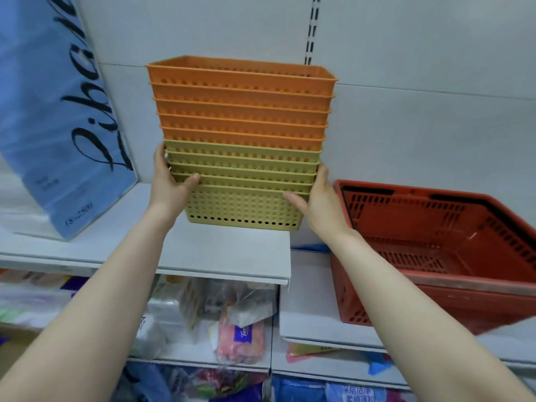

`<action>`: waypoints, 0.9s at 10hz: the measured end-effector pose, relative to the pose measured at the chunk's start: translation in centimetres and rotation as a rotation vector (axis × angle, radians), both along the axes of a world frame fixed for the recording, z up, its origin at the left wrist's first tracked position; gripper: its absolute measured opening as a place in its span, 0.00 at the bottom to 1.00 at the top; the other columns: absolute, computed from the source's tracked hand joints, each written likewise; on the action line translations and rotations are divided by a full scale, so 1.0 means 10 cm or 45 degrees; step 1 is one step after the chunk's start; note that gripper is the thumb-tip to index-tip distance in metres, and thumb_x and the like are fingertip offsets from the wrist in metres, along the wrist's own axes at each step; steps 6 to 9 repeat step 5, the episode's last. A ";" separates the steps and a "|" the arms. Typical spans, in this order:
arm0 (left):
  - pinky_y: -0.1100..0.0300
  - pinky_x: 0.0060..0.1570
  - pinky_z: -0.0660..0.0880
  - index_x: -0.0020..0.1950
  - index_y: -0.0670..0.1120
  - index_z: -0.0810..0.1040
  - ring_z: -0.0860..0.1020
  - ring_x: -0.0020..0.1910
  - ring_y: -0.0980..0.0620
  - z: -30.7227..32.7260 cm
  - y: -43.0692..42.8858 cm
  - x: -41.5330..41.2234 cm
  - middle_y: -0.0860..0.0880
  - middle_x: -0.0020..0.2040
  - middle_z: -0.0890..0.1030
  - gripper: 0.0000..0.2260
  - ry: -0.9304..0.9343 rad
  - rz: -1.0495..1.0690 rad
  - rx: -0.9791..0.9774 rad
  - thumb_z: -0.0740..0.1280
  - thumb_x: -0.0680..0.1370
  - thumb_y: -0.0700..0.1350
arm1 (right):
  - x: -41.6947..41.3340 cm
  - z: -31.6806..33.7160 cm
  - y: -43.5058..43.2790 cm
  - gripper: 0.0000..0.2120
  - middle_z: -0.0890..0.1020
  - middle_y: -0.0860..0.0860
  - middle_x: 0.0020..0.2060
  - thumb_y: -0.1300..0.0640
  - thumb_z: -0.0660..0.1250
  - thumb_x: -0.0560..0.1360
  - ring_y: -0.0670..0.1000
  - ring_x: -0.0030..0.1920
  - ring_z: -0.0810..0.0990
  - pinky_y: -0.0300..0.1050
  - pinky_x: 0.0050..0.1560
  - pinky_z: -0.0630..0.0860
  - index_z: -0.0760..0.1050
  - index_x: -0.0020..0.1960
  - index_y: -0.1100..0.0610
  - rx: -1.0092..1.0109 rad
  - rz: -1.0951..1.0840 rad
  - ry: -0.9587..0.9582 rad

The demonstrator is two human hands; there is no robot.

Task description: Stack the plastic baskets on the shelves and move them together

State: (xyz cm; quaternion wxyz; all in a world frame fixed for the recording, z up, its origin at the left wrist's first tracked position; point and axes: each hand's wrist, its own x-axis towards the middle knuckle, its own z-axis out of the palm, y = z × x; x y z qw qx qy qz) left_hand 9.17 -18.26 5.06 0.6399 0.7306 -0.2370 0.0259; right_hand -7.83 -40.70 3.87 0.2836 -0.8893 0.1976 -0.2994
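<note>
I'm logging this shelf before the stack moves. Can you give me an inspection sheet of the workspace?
Surface: white shelf; whether the stack rests on it, cannot tell.
Job's things: orange baskets nested on top of yellow baskets, one stack.
Clutter: blue package at left; red shopping basket at right.
Grippers: left hand and right hand grip the yellow baskets' sides.
Cables: nothing seen.
Surroundings: white back panel; packaged goods on lower shelves.

Your left hand [171,181] and right hand [316,201] hold the sides of a tall basket stack [240,146], orange ones on yellow ones, on a white shelf [226,253] beside a red basket [441,256].
</note>
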 end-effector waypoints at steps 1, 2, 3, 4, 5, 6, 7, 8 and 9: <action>0.50 0.64 0.71 0.76 0.52 0.54 0.71 0.64 0.51 0.00 0.00 0.06 0.49 0.71 0.69 0.33 0.018 -0.017 -0.011 0.67 0.77 0.37 | 0.03 -0.02 -0.03 0.39 0.74 0.56 0.66 0.38 0.68 0.72 0.56 0.64 0.75 0.56 0.58 0.77 0.54 0.73 0.53 -0.064 -0.031 0.006; 0.54 0.63 0.70 0.77 0.53 0.52 0.71 0.65 0.52 -0.06 0.00 0.05 0.49 0.72 0.69 0.34 -0.010 -0.040 -0.019 0.66 0.78 0.38 | 0.03 -0.02 -0.03 0.38 0.73 0.55 0.67 0.38 0.68 0.72 0.56 0.64 0.75 0.55 0.58 0.76 0.54 0.73 0.52 -0.057 -0.046 0.022; 0.50 0.67 0.69 0.78 0.56 0.51 0.70 0.69 0.50 -0.12 0.01 0.00 0.50 0.74 0.68 0.34 -0.031 0.000 0.007 0.67 0.78 0.41 | -0.04 0.07 -0.04 0.36 0.75 0.55 0.67 0.43 0.70 0.74 0.56 0.63 0.77 0.52 0.57 0.76 0.54 0.73 0.53 -0.041 0.023 0.107; 0.46 0.68 0.70 0.78 0.55 0.53 0.70 0.70 0.49 -0.22 0.03 -0.14 0.51 0.75 0.67 0.33 -0.007 0.113 -0.008 0.66 0.78 0.42 | -0.26 0.33 -0.27 0.36 0.72 0.54 0.71 0.54 0.70 0.75 0.56 0.67 0.74 0.51 0.64 0.71 0.53 0.77 0.50 -0.103 0.148 0.367; 0.50 0.67 0.70 0.76 0.51 0.60 0.71 0.67 0.53 -0.42 0.11 -0.48 0.51 0.71 0.70 0.28 -0.166 0.203 0.023 0.65 0.79 0.42 | -0.60 0.73 -0.59 0.30 0.77 0.56 0.66 0.59 0.68 0.76 0.58 0.65 0.76 0.52 0.64 0.72 0.64 0.75 0.51 -0.277 -0.072 0.158; 0.50 0.67 0.70 0.76 0.51 0.60 0.71 0.67 0.53 -0.42 0.11 -0.48 0.51 0.71 0.70 0.28 -0.166 0.203 0.023 0.65 0.79 0.42 | -0.60 0.73 -0.59 0.30 0.77 0.56 0.66 0.59 0.68 0.76 0.58 0.65 0.76 0.52 0.64 0.72 0.64 0.75 0.51 -0.277 -0.072 0.158; 0.50 0.67 0.70 0.76 0.51 0.60 0.71 0.67 0.53 -0.42 0.11 -0.48 0.51 0.71 0.70 0.28 -0.166 0.203 0.023 0.65 0.79 0.42 | -0.60 0.73 -0.59 0.30 0.77 0.56 0.66 0.59 0.68 0.76 0.58 0.65 0.76 0.52 0.64 0.72 0.64 0.75 0.51 -0.277 -0.072 0.158; 0.50 0.67 0.70 0.76 0.51 0.60 0.71 0.67 0.53 -0.42 0.11 -0.48 0.51 0.71 0.70 0.28 -0.166 0.203 0.023 0.65 0.79 0.42 | -0.60 0.73 -0.59 0.30 0.77 0.56 0.66 0.59 0.68 0.76 0.58 0.65 0.76 0.52 0.64 0.72 0.64 0.75 0.51 -0.277 -0.072 0.158; 0.50 0.67 0.70 0.76 0.51 0.60 0.71 0.67 0.53 -0.42 0.11 -0.48 0.51 0.71 0.70 0.28 -0.166 0.203 0.023 0.65 0.79 0.42 | -0.60 0.73 -0.59 0.30 0.77 0.56 0.66 0.59 0.68 0.76 0.58 0.65 0.76 0.52 0.64 0.72 0.64 0.75 0.51 -0.277 -0.072 0.158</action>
